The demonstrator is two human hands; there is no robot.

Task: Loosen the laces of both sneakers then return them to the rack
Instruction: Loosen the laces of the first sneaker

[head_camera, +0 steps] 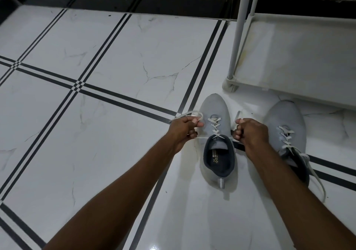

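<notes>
Two grey sneakers with white laces stand on the tiled floor, toes pointing away from me. The left sneaker [216,114] sits between my hands, its dark opening facing me. My left hand [183,130] grips one lace end to the shoe's left. My right hand [250,132] grips the other lace end to its right. The lace is stretched taut across the top eyelets between both fists. The right sneaker [285,122] stands beside my right forearm, its laces hanging loose over its side onto the floor.
A white shoe rack [296,57] with a grey upright post [238,33] stands at the right, just beyond the sneakers; its lowest shelf is bare. White marble tiles with black stripes cover the floor [96,114]. A black skirting runs along the far wall.
</notes>
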